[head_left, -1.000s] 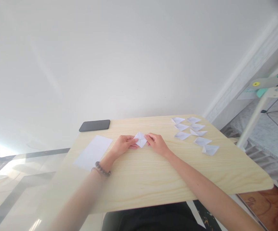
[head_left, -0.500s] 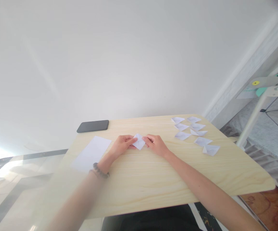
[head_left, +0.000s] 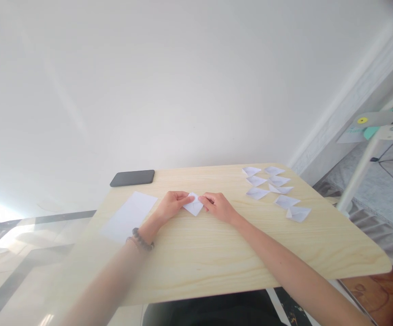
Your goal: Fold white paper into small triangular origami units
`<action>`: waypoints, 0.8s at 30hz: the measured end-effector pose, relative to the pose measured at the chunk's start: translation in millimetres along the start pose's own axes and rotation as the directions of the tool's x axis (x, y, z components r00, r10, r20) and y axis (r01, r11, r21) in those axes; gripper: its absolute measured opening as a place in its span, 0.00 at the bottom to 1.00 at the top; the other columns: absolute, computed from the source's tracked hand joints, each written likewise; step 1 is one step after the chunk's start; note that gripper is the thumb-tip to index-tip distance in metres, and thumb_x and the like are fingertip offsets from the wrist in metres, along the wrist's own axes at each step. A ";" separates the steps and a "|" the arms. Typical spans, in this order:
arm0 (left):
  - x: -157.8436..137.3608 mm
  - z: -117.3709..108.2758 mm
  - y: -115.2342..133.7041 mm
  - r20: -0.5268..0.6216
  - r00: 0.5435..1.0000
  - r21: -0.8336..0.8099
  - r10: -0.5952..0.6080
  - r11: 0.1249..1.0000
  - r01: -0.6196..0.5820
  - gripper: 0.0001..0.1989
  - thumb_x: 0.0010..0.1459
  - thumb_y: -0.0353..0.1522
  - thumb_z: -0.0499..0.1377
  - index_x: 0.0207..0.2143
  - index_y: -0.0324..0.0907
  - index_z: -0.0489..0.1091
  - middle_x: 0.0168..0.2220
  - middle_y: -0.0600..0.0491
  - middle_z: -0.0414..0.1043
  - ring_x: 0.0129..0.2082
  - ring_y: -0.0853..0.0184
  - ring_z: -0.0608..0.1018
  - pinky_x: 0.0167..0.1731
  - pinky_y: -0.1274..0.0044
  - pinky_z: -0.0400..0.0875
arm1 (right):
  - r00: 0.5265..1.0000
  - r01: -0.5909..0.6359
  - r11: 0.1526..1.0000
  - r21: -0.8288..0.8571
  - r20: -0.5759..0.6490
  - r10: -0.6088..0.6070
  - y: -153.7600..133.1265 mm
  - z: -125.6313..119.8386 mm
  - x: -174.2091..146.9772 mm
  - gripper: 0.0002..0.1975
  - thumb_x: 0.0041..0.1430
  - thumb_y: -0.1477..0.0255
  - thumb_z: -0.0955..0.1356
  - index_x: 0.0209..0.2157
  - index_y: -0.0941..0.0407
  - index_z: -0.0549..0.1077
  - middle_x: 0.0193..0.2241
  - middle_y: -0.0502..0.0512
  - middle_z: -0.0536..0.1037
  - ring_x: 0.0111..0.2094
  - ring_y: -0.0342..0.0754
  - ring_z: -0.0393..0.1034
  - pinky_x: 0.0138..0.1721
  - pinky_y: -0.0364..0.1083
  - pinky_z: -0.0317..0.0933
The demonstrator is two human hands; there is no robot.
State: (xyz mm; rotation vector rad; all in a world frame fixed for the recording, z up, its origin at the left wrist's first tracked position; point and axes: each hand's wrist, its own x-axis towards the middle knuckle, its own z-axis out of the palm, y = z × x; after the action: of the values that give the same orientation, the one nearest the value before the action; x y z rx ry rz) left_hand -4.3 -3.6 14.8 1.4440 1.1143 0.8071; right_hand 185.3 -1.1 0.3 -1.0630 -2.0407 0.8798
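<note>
A small folded piece of white paper, diamond-shaped with crease lines, is held between my two hands over the middle of the table. My left hand pinches its left side, thumb on top. On the opposite side my right hand grips the upper right edge between thumb and fingers. Flat on the table beside my left forearm lies a stack or sheet of white paper; I cannot tell how many layers. Several folded white paper pieces are laid out in two rough columns to the right.
A black phone lies at the table's back left corner. The light wood table stands against a white wall. To the right, beyond the table edge, is a white metal stand.
The folded paper has turned slightly and moved a little lower between my hands. My right hand has shifted a bit to the left. The other papers have stayed in place.
</note>
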 end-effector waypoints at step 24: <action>2.9 -0.8 -2.2 0.042 0.999 -0.073 -0.004 0.997 0.007 0.18 0.47 0.41 0.60 0.35 0.36 0.72 0.32 0.50 0.75 0.32 0.66 0.75 0.33 0.77 0.67 | 0.999 -0.040 0.999 -0.015 -0.026 0.039 1.2 0.5 -1.0 0.20 0.58 0.62 0.57 0.18 0.58 0.62 0.16 0.47 0.67 0.18 0.37 0.57 0.22 0.39 0.51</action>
State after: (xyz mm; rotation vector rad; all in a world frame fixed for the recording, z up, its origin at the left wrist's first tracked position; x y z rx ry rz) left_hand -4.5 -0.6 12.5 1.3900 1.0467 0.8027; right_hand 185.7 -1.6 -1.1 -1.1210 -2.0149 0.8665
